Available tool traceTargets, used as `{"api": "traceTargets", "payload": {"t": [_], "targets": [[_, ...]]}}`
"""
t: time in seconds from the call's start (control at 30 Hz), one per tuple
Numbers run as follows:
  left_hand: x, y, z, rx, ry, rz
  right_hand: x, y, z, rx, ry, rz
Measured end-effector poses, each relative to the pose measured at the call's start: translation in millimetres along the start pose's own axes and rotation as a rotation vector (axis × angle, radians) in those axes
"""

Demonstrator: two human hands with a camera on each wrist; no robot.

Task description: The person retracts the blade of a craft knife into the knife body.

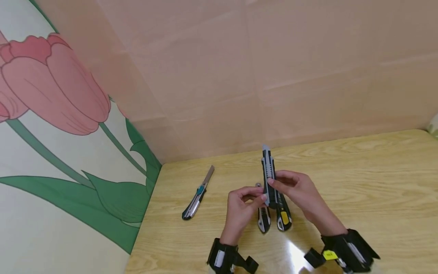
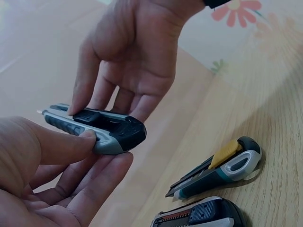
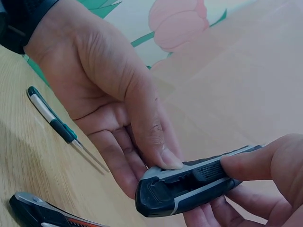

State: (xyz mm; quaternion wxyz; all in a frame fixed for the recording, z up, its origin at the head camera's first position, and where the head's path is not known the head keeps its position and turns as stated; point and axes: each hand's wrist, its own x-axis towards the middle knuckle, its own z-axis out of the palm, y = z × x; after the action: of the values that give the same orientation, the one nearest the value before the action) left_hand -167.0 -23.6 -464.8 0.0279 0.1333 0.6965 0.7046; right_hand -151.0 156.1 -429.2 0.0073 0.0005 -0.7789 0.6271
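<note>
You have the grey-and-black snap-off cutter (image 1: pixel 268 171) raised between your two hands, above the wooden tabletop (image 1: pixel 359 182). In the head view its long axis runs away from you, far end leaning slightly left and butt end towards you, so the relation to mind is along that axis: your left hand (image 1: pixel 239 209) pinches low near the butt, while your right hand (image 1: pixel 301 194) grips higher up from the other side. Both hands have thumb and fingers on the body. The right wrist view shows what the head view leaves unclear: your right thumb sits at the far edge of the ribbed slider (image 3: pixel 210 172), with a recessed slot between it and the butt. The left wrist view gives you the yellow-slider cutter (image 2: pixel 220 168) plainly, lying beside the red-slotted cutter (image 2: pixel 199 215); the right wrist view lacks the yellow one but catches the teal-and-silver cutter (image 3: pixel 49 116). Only the head view has all four together, placing that teal one well apart to your left, its blade extended. How much blade the held one exposes, you cannot tell.
</note>
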Motion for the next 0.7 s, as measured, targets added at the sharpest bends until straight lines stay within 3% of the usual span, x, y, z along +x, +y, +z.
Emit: {"api": "traceTargets", "payload": {"t": [0.7], "targets": [[-1.2, 0.9, -0.7, -0.036, -0.017, -0.051, -3.8, -3.3, 3.3, 0.077, -0.015, -0.008]]}}
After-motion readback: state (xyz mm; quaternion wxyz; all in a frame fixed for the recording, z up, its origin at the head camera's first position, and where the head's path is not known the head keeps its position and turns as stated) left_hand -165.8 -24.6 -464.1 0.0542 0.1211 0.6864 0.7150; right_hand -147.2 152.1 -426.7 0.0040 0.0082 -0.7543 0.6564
